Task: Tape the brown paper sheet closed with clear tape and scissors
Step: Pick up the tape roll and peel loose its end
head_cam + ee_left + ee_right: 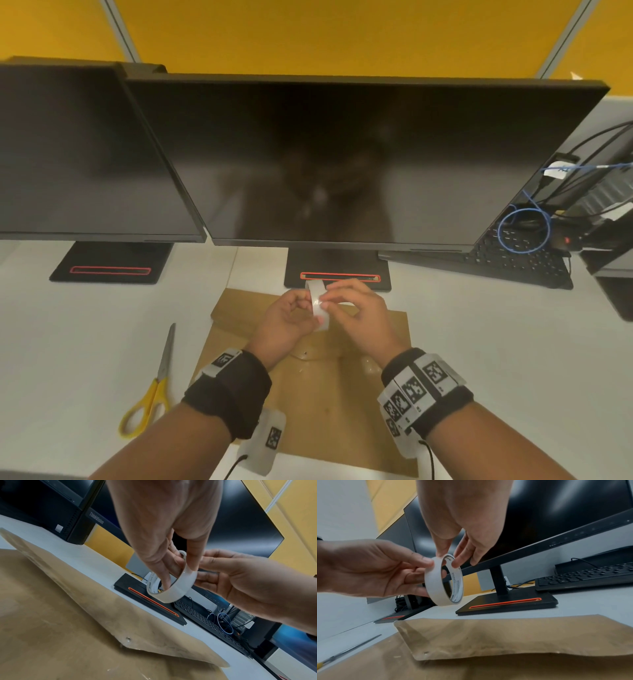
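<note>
Brown paper sheet (pixel 318 407) lies folded on the white desk (pixel 496 359), directly below both hands, its flap edge lifted slightly off the layer beneath. Left hand (pixel 286 323) grips the tape roll (pixel 318 305) held on edge above the sheet: thumb on the outer band, fingers through the core. Right hand (pixel 359 317) pinches at the roll's upper rim with thumb and fingertips (pixel 456 562); whether a loose tape end is lifted cannot be told. Scissors (pixel 154 387), yellow-handled, lie closed on the desk left of the sheet, untouched. Behind: two dark monitors (pixel 342 161) on black stands, keyboard (pixel 513 260) at right.
</note>
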Demonstrator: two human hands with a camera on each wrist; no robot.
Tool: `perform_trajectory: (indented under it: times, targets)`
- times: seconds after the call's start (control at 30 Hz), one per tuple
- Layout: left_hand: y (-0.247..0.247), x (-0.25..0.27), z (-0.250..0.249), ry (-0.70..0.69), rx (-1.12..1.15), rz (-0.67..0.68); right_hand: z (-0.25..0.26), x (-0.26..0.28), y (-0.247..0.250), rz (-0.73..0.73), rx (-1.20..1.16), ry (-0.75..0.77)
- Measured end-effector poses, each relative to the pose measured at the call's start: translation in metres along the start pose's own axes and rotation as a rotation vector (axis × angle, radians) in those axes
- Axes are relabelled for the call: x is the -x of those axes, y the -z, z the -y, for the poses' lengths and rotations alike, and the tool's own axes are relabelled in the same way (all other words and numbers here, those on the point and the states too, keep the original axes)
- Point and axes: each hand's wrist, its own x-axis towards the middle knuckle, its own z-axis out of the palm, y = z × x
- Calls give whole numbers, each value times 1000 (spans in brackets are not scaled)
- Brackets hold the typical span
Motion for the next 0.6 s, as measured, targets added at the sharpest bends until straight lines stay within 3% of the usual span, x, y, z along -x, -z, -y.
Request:
perform_trajectory:
  times: [0.3, 0.47, 0.6]
  targets:
    - [2, -1, -1, -43, -84, -47, 0, -6, 2, 50, 251, 212]
    - [2, 0, 1, -54, -134, -28, 1, -8, -1, 166, 366, 201]
    - [2, -3, 4, -25, -106, -53, 1, -7, -5, 236, 296, 155]
